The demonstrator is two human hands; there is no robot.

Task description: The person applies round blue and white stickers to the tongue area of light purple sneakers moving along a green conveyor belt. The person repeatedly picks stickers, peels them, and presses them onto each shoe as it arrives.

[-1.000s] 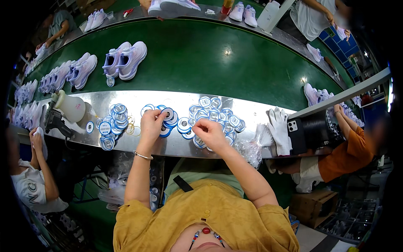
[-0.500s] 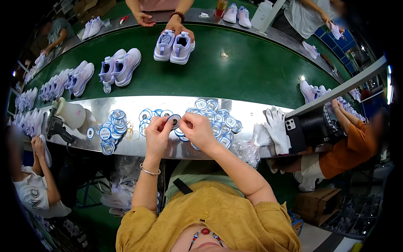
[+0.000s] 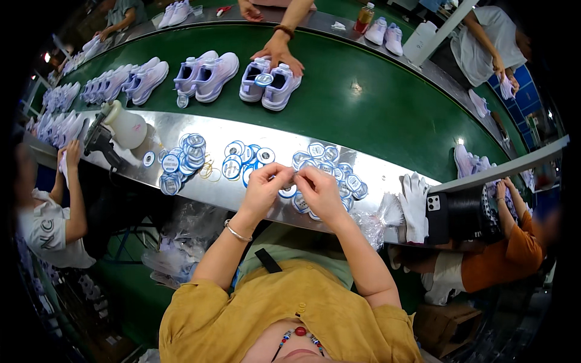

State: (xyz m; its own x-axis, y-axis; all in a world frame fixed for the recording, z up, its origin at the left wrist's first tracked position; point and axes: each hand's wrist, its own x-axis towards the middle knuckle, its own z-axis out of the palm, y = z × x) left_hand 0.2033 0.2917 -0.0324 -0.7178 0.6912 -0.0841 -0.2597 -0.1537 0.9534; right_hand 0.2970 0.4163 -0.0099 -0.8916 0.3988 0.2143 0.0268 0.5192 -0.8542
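My left hand (image 3: 261, 189) and my right hand (image 3: 319, 190) meet over the steel ledge (image 3: 387, 175), fingertips pinched together on a small round blue-and-white tag (image 3: 287, 176). Piles of the same round tags lie on the ledge: one pile (image 3: 181, 158) to the left, one (image 3: 243, 158) just beyond my left hand, one (image 3: 334, 169) beyond my right hand. A pair of lilac-and-white shoes (image 3: 270, 80) rides the green conveyor belt (image 3: 375, 109), with another person's hand (image 3: 279, 53) resting on it.
More lilac shoe pairs (image 3: 204, 74) line the belt to the left. A white spray bottle (image 3: 118, 128) stands on the ledge's left end, white gloves (image 3: 414, 202) and a black phone (image 3: 437, 218) at its right. Seated workers flank me on both sides (image 3: 48, 224) (image 3: 514, 254).
My hands left the tag piles and came together nearer to me, pinching one tag. The shoe pair with the other person's hand moved along the belt toward me.
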